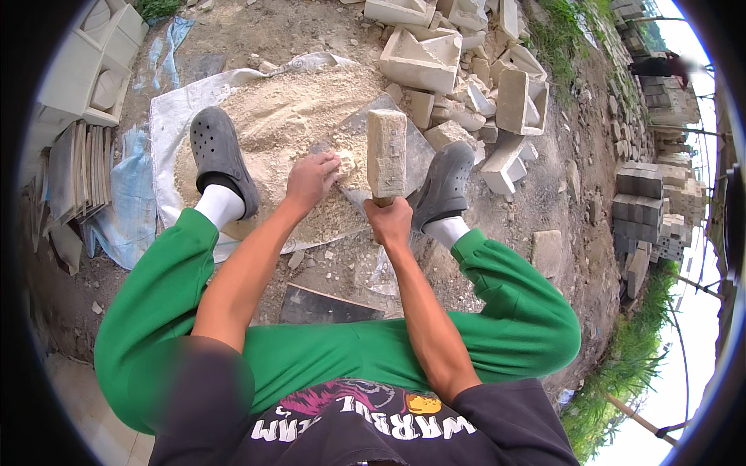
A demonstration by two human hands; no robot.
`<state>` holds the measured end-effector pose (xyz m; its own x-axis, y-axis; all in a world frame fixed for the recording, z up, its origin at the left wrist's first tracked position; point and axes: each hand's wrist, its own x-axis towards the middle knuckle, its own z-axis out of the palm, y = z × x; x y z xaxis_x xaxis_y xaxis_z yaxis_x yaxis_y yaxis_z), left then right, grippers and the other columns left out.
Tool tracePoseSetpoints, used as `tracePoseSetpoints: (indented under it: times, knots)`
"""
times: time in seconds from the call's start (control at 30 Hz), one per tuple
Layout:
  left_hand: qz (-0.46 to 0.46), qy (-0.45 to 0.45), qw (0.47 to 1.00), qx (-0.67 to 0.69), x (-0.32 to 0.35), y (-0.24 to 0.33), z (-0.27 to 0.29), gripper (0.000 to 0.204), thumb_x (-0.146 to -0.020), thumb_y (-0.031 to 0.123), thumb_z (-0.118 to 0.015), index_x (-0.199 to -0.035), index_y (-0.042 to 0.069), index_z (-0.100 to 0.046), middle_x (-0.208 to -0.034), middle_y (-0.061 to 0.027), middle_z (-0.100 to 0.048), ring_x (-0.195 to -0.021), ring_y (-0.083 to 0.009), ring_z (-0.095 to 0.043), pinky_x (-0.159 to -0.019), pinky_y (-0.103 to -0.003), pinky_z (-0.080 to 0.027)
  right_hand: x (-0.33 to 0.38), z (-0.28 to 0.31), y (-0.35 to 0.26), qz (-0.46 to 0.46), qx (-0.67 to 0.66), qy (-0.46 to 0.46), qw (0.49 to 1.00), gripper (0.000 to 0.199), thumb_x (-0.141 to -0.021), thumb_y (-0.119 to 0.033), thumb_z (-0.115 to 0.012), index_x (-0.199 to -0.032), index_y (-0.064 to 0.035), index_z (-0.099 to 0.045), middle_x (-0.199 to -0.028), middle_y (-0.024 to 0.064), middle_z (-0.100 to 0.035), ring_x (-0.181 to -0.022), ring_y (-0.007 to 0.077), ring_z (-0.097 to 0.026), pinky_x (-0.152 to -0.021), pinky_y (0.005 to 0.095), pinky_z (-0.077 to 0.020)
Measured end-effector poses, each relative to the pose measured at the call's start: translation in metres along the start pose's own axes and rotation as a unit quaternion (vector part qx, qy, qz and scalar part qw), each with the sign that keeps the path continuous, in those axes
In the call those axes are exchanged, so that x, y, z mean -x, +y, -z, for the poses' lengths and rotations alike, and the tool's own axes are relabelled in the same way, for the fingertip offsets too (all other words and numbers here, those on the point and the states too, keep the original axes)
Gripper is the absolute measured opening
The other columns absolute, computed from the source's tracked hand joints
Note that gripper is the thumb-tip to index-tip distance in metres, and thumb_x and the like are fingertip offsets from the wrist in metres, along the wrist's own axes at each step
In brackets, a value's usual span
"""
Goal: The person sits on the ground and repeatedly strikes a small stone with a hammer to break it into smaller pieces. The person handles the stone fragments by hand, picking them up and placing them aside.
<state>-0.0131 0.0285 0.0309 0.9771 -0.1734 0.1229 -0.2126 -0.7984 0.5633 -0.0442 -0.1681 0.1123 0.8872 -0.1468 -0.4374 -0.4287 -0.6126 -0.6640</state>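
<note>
My right hand (389, 220) is wrapped round the short handle of a mallet with a blocky, worn, pale wooden-looking head (387, 151). The mallet head is raised above the ground between my feet. My left hand (311, 183) is low over the pale crumbs, its fingers bent together against a small pale broken lump (349, 165). How far the fingers go round the lump is partly hidden. Beneath the lump and the mallet, a dark flat slab (416, 159) shows in part. A heap of beige crushed material (287, 109) spreads over a white sheet (172, 147).
My grey clogs (215, 144) flank the work spot. Broken cream box-shaped blocks (420, 58) pile up at the far right. Stacked thin boards (78, 171) and blue sheeting (132, 194) lie at left. A dark board (322, 304) is nearer me. Grey blocks (637, 194) stand farther right.
</note>
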Motion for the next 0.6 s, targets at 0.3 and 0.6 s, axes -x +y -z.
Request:
tracePoseSetpoints:
  times: [0.3,0.6]
  knots:
    - [-0.007,0.011,1.0,0.016,-0.002,-0.005,-0.001,0.032,-0.084,0.018,-0.071,-0.115,0.014,-0.071,-0.114,-0.0016,-0.068,-0.097,-0.0251,-0.063,-0.087,-0.04,-0.049,-0.002,-0.002,0.003,0.016,0.009,0.017,1.0,0.035,-0.071,-0.027,-0.07,-0.094,-0.0014,-0.07,-0.089,0.0235,-0.071,-0.083,0.0417,-0.069,-0.076,0.0454,-0.054]
    - [0.015,-0.017,0.999,0.03,0.005,0.0,0.002,0.036,-0.081,0.017,-0.073,-0.117,0.011,-0.069,-0.114,-0.0048,-0.068,-0.101,-0.0282,-0.064,-0.087,-0.041,-0.051,-0.008,-0.006,0.002,-0.006,0.066,-0.016,0.998,0.03,-0.072,-0.021,-0.069,-0.095,-0.0018,-0.07,-0.085,0.0232,-0.071,-0.082,0.0402,-0.07,-0.072,0.0445,-0.0551]
